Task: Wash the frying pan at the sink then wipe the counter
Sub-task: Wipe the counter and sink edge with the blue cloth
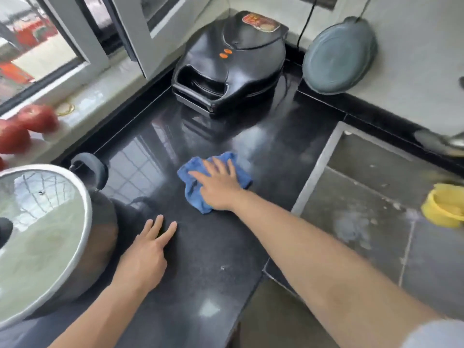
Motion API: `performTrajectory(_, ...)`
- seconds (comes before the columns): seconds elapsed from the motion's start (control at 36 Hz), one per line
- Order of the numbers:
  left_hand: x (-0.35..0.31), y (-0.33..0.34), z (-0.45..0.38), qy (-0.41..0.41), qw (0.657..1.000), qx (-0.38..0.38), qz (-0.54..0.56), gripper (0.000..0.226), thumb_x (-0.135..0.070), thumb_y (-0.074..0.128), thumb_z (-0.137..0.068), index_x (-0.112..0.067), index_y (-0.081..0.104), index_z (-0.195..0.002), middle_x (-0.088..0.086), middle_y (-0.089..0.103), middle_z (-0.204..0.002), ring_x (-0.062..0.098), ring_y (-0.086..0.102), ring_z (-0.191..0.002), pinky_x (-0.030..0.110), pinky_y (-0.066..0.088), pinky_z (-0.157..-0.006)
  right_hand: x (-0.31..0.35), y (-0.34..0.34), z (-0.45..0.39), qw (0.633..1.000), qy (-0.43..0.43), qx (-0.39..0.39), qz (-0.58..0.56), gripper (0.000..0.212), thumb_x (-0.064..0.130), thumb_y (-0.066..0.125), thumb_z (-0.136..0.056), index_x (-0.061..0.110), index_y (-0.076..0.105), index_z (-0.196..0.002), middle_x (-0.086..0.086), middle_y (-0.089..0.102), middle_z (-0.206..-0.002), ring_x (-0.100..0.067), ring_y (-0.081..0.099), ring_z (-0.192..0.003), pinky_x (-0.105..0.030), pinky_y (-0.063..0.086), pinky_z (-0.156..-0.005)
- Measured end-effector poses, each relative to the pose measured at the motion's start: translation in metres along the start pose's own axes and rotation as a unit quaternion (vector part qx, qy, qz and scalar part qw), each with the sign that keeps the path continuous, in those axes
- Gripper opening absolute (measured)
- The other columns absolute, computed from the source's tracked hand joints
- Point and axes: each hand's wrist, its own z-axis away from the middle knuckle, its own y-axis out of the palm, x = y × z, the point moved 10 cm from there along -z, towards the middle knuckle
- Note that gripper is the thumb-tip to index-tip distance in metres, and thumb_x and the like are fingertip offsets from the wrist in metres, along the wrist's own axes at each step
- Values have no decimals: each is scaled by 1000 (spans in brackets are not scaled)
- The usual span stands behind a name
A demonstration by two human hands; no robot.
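the wiping step looks to be in hand: the right hand (pixel 221 187) presses flat, fingers spread, on the blue cloth (pixel 213 180) in the middle of the black counter (pixel 213 259), while the left hand (pixel 145 257) rests open and empty near the counter's front edge beside the lidded pot (pixel 45 237). no frying pan can be picked out for certain here. next, i'd judge, the cloth needs sweeping toward the back corner around the black electric griddle (pixel 231 64).

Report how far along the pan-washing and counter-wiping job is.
Washing: cannot be judged, since no sink or pan is clearly in view. In hand: the right hand presses the blue cloth flat on the black counter; the left hand rests on it. Left: specks remain near the counter's front.
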Motion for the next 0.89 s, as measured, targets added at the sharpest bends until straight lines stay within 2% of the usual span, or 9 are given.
performTrajectory(0.11, -17, -6, -8, -9, 999, 15, -40, 79, -6, 43, -90, -32, 17, -159, 1, 10, -167, 20, 11, -153, 35, 46, -103, 11, 38, 102, 999, -36, -7, 12, 53, 38, 33, -104, 41, 25, -155, 4, 0, -169, -26, -12, -154, -58, -10, -120)
performTrajectory(0.22, -58, -22, -20, -54, 997, 16, -59, 41, -11, 41, -90, -12, 57, -129, 9, 46, -127, 30, 49, -123, 42, 49, -84, -43, 46, 191, 997, 21, -63, 46, 48, 43, 36, -102, 39, 40, -149, -1, 21, -166, -29, 10, -154, -56, 7, -123)
performTrajectory(0.31, -123, -24, -28, -17, 999, 22, -25, 38, -13, 41, -92, -9, 51, -128, 13, 38, -143, 36, 39, -131, 48, 43, -99, -102, 52, 257, 986, 122, -109, 35, 41, 39, 46, -99, 37, 48, -140, -4, 39, -157, -33, 36, -143, -52, 33, -114)
performTrajectory(0.36, -168, -21, -29, 39, 999, 24, -3, 47, -15, 42, -94, -11, 45, -140, 13, 25, -158, 35, 25, -142, 48, 38, -107, -139, 56, 295, 974, 191, -116, -18, 41, 34, 56, -95, 33, 52, -135, -7, 49, -140, -36, 54, -121, -50, 51, -93)
performTrajectory(0.42, -220, -13, -26, 92, 995, 40, 15, 54, -16, 43, -94, -15, 41, -148, 12, 18, -163, 33, 16, -148, 48, 35, -111, -179, 55, 331, 955, 269, -114, -54, 38, 32, 53, -99, 30, 53, -137, -7, 50, -127, -34, 57, -107, -46, 52, -83)
performTrajectory(0.47, -256, -5, -25, 112, 990, 69, 44, 59, -16, 43, -93, -18, 38, -152, 10, 16, -164, 30, 11, -150, 49, 32, -116, -208, 54, 344, 938, 305, -96, -137, 37, 31, 42, -106, 30, 48, -143, -6, 46, -133, -32, 52, -116, -40, 44, -90)
performTrajectory(0.64, -331, -16, -59, 154, 984, 82, 25, 54, -27, 32, -93, -26, 44, -146, 9, 27, -159, 32, 19, -147, 47, 32, -114, -308, 3, 362, 714, 417, -286, -484, 36, 23, 51, -99, 23, 54, -135, -3, 65, -118, -26, 61, -109, -33, 47, -89)
performTrajectory(0.69, -351, -26, -76, 150, 986, 75, 9, 52, -17, 36, -95, -22, 41, -147, 7, 27, -158, 31, 20, -146, 46, 33, -113, -340, -9, 360, 689, 432, -307, -495, 45, 36, 50, -88, 28, 53, -132, -6, 69, -118, -29, 64, -107, -40, 51, -95)
performTrajectory(0.89, -394, -60, -146, 178, 980, 34, -82, 75, -10, 35, -91, -31, 14, -159, 3, 5, -167, 24, 7, -152, 38, 27, -118, -388, -111, 264, 790, 354, -385, -319, 52, 20, 57, -95, 22, 49, -146, -13, 36, -147, -32, 39, -131, -33, 30, -111)
